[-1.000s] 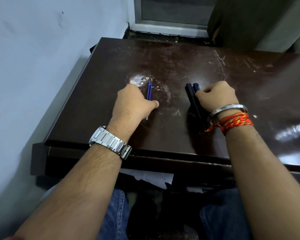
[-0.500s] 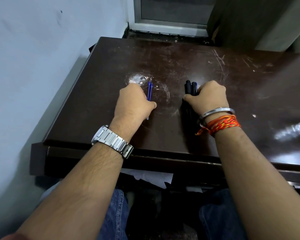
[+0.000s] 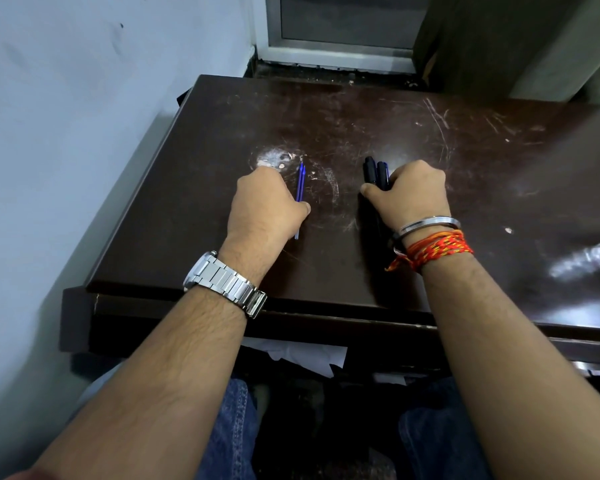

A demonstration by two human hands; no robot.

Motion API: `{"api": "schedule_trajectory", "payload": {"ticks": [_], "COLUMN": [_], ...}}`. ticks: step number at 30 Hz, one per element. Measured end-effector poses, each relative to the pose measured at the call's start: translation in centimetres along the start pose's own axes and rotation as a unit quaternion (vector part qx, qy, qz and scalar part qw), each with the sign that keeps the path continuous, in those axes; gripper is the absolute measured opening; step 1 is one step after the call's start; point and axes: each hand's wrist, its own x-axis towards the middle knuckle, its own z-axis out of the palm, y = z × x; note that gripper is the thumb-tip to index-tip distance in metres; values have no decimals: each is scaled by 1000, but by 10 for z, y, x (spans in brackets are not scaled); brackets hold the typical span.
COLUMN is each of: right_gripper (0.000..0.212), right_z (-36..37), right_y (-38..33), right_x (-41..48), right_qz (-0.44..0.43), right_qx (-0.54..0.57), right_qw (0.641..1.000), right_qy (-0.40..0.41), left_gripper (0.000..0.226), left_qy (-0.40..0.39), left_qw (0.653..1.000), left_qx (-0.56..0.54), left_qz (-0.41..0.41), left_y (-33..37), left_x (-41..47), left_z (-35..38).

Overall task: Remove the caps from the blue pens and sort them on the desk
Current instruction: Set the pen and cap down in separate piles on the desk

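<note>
Resting on the dark desk (image 3: 430,265), both fists. Right hand (image 3: 411,195) closing tight around a bundle of dark capped pens (image 3: 376,173); risking a spill if loosening. Left hand (image 3: 265,202) curling shut over thin blue pens (image 3: 300,185), risking rolling off toward the near edge.

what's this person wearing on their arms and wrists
Both forearms are bare, with no sleeves in view. The left hand has a silver metal link-bracelet watch on its wrist. The right hand has a plain silver bangle at the wrist, and just behind it several wraps of red, orange and yellow thread with a loose tail.
</note>
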Motion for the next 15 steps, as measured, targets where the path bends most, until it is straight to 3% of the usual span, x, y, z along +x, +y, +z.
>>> {"api": "schedule_trajectory", "payload": {"ticks": [15], "right_gripper": [48], "right_z": [-2], "right_y": [-1], "right_x": [-4], "right_qz": [4], "right_qx": [25], "right_qw": [999], "right_qy": [33], "left_gripper": [33], "left_qy": [-4], "left_qw": [1000], "left_qx": [-5], "left_qz": [1], "left_y": [2], "left_x": [-4], "left_z": [-5]}}
